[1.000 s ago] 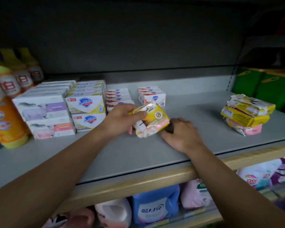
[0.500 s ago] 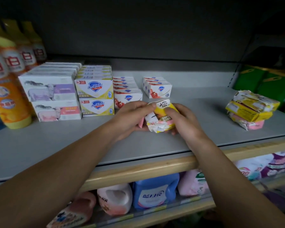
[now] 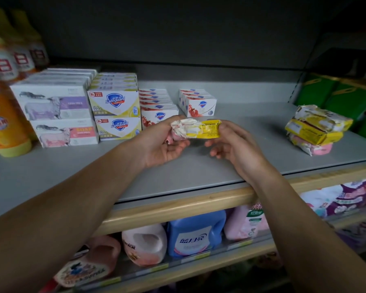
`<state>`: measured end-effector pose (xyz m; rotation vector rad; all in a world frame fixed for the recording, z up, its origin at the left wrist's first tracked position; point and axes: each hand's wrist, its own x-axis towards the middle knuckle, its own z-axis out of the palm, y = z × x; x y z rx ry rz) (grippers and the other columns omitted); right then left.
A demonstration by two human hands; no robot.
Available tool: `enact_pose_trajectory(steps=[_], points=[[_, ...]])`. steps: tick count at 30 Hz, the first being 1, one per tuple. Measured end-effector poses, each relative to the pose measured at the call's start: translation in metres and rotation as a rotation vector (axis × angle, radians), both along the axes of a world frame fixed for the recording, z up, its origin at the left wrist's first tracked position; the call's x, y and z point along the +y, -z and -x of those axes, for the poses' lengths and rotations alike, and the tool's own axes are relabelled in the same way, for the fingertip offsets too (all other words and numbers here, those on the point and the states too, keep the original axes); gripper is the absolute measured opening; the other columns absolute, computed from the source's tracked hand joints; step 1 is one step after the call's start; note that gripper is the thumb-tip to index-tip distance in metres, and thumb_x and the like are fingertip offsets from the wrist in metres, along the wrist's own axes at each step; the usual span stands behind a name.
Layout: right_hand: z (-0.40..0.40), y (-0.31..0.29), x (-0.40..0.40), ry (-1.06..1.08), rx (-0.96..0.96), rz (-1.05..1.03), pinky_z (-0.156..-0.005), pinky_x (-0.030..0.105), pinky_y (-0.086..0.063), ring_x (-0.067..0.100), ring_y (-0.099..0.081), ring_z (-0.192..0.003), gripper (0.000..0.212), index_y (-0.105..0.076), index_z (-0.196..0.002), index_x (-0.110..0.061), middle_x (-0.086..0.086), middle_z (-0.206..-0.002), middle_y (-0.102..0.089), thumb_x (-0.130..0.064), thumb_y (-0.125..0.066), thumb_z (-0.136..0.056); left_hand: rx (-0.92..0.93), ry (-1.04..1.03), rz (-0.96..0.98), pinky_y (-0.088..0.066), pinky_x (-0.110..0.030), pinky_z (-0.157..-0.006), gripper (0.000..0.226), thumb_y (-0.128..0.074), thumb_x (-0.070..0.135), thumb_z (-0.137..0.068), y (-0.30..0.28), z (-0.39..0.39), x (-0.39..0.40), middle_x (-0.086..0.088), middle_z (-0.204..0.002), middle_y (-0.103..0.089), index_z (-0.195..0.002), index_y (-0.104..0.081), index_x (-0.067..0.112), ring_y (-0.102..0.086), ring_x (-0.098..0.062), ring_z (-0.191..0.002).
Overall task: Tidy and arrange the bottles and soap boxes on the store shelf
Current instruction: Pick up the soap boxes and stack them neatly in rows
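- The soap packet (image 3: 195,129), a crumpled yellow, white and pink wrapper, is held in the air above the middle of the shelf (image 3: 178,172), just in front of the rows of soap boxes.
- Risk, as I judge it: the wrapper looks torn and loose at its left end, so a pull from either side could rip it further or let the bar slip out onto the shelf.
- A second risk: it hangs close to the red-and-white boxes (image 3: 159,115), so a careless swing could knock that front row askew.
- The left hand (image 3: 165,144) grips the ragged white and pink end, palm up, its fingers (image 3: 179,123) curled round it from behind and below.
- The right hand (image 3: 235,144) pinches the yellow end between thumb and forefinger; its other fingers hang loosely curled beneath and touch nothing.
- So the packet spans the gap between the two hands, lying roughly level.
- Well apart to the right sits a stack of similar packets (image 3: 317,130), the likely place for it.
- To the left stand the yellow-and-white boxes (image 3: 114,113), the sheep-printed boxes (image 3: 55,111) and the orange bottles (image 3: 4,115).
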<state>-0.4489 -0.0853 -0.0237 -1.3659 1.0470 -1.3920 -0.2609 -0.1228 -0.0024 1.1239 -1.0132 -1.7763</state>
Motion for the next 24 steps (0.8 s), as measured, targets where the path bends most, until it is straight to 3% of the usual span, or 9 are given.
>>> enact_pose_trajectory(steps=[4, 6, 9, 13, 15, 17, 20, 22, 24], points=[[-0.002, 0.001, 0.001, 0.018, 0.021, 0.026, -0.058, 0.026, -0.048, 0.022, -0.062, -0.06, 0.022, -0.067, -0.112, -0.031, 0.001, -0.089, -0.072, -0.035, -0.054, -0.095, -0.029, 0.034, 0.258, -0.06, -0.032, -0.062, 0.014, -0.065, 0.028, -0.091, 0.004, -0.004, -0.002, -0.009, -0.087, -0.076, -0.091, -0.07, 0.015, -0.072, -0.019, -0.075], [-0.004, 0.002, 0.0, 0.068, 0.106, 0.047, -0.06, 0.026, -0.05, 0.018, -0.065, -0.067, 0.024, -0.063, -0.115, -0.037, -0.004, -0.09, -0.072, -0.03, -0.06, -0.093, -0.102, 0.055, 0.416, -0.06, -0.038, -0.069, 0.013, -0.064, 0.024, -0.092, 0.006, -0.003, 0.001, -0.012, -0.099, -0.074, -0.101, -0.07, 0.017, -0.072, -0.023, -0.087], [-0.005, 0.001, -0.001, 0.108, 0.198, 0.028, -0.065, 0.026, -0.052, 0.011, -0.067, -0.081, 0.043, -0.057, -0.124, -0.033, 0.003, -0.104, -0.071, -0.021, -0.068, -0.084, -0.17, 0.032, 0.599, -0.057, -0.029, -0.06, 0.014, -0.065, 0.015, -0.091, 0.008, 0.0, 0.003, -0.004, -0.088, -0.074, -0.105, -0.068, 0.017, -0.072, -0.015, -0.077], [0.003, -0.005, 0.006, 0.047, 0.145, -0.089, -0.068, 0.031, -0.051, 0.018, -0.067, -0.087, 0.033, -0.064, -0.117, -0.014, 0.011, -0.105, -0.072, -0.005, -0.066, -0.086, -0.32, -0.008, 0.841, -0.05, -0.016, -0.058, 0.026, -0.068, 0.012, -0.088, 0.011, 0.005, 0.006, 0.006, -0.084, -0.071, -0.114, -0.064, 0.013, -0.068, -0.002, -0.07], [0.014, -0.008, 0.012, 0.055, 0.096, -0.121, -0.065, 0.029, -0.052, 0.018, -0.068, -0.085, 0.03, -0.066, -0.113, -0.016, 0.009, -0.101, -0.072, -0.007, -0.068, -0.084, -0.311, -0.012, 0.805, -0.051, -0.019, -0.054, 0.029, -0.067, 0.017, -0.089, 0.011, 0.013, 0.01, 0.007, -0.069, -0.07, -0.117, -0.062, 0.011, -0.066, -0.003, -0.061], [0.031, -0.009, 0.016, 0.157, 0.093, -0.15, -0.064, 0.03, -0.053, 0.019, -0.07, -0.085, 0.029, -0.066, -0.109, -0.021, 0.01, -0.102, -0.071, -0.011, -0.072, -0.082, -0.367, 0.02, 0.757, -0.058, -0.032, -0.067, 0.031, -0.065, 0.028, -0.09, 0.012, 0.024, 0.013, 0.006, -0.063, -0.068, -0.118, -0.059, 0.014, -0.065, -0.007, -0.062], [0.07, -0.008, 0.022, 0.464, 0.209, -0.219, -0.07, 0.037, -0.058, 0.022, -0.069, -0.089, 0.031, -0.061, -0.109, -0.022, 0.007, -0.107, -0.068, -0.02, -0.076, -0.083, -0.731, 0.078, 0.925, -0.048, -0.034, -0.095, 0.042, -0.066, 0.041, -0.087, 0.016, 0.032, 0.012, 0.01, -0.093, -0.073, -0.123, -0.057, 0.02, -0.066, -0.005, -0.091], [0.098, -0.006, 0.028, 0.647, 0.384, -0.242, -0.083, 0.047, -0.057, 0.027, -0.066, -0.096, 0.04, -0.059, -0.119, -0.014, 0.008, -0.112, -0.066, -0.029, -0.074, -0.085, -0.934, 0.106, 1.053, -0.044, -0.031, -0.101, 0.054, -0.067, 0.044, -0.085, 0.021, 0.032, 0.013, -0.002, -0.12, -0.068, -0.131, -0.054, 0.018, -0.063, -0.015, -0.111], [0.118, -0.005, 0.034, 0.784, 0.65, -0.243, -0.091, 0.046, -0.051, 0.036, -0.062, -0.106, 0.047, -0.058, -0.121, -0.01, 0.012, -0.115, -0.067, -0.042, -0.067, -0.088, -1.108, 0.17, 1.116, -0.04, -0.031, -0.105, 0.061, -0.063, 0.05, -0.086, 0.027, 0.03, 0.012, -0.006, -0.135, -0.059, -0.136, -0.051, 0.017, -0.055, -0.022, -0.124]])
